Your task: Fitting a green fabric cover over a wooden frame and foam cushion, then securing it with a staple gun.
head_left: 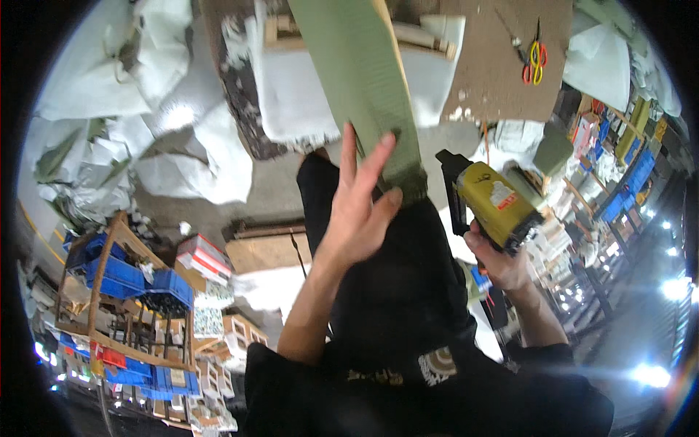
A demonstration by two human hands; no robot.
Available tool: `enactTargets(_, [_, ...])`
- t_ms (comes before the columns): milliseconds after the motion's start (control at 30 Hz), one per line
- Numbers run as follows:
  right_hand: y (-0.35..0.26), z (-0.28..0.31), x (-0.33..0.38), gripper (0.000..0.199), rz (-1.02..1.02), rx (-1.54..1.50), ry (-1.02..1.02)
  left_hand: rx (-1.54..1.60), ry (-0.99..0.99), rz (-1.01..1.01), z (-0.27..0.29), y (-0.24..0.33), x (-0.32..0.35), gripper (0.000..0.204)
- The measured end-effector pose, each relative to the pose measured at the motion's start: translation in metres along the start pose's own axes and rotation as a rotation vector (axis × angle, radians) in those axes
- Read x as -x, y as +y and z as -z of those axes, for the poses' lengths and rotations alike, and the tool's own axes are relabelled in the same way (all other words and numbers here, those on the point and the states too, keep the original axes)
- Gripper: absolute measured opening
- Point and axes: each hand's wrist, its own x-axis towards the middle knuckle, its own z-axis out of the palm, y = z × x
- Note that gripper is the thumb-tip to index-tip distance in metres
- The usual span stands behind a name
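Observation:
A long green fabric-covered panel (357,80), with pale wood along its right edge, slants from the top of the view down to my lap. My left hand (364,204) lies on its near end, fingers spread against the fabric. At that end the green cloth looks gathered and frayed. In my right hand (499,262) is a yellow and black staple gun (495,204), gripped at its lower end. The gun is apart from the panel, to its right, with its black nose pointing up and left.
Ahead stands a brown-topped table (488,73) with white padding (298,95) and red-and-yellow-handled scissors (536,62). White sheeting (207,156) lies to the left. A rack with blue bins (116,277) is at lower left. Stacked goods (575,189) stand at right.

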Motion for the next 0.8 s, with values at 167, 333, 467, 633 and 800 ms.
enactTargets(167, [0.021, -0.020, -0.033, 0.031, -0.013, 0.073, 0.019, -0.430, 0.229, 0.026, -0.016, 0.033, -0.019, 0.053])
enactTargets(333, [0.033, -0.045, -0.036, 0.034, 0.016, 0.134, -0.026, -0.575, 0.482, -0.030, -0.020, 0.054, -0.100, 0.071])
enactTargets(467, [0.060, -0.044, -0.058, 0.048, 0.025, -0.356, 0.035, -0.662, 0.461, -0.002, -0.041, 0.049, -0.101, 0.084])
enactTargets(633, [0.045, -0.017, -0.093, 0.046, 0.412, -0.490, 0.196, -0.754, 0.270, -0.030, -0.074, 0.033, -0.040, 0.071])
enactTargets(800, [0.020, -0.002, -0.127, 0.031, 0.445, -0.613, 0.465, -0.809, 0.082, -0.209, -0.104, -0.019, 0.007, 0.060])
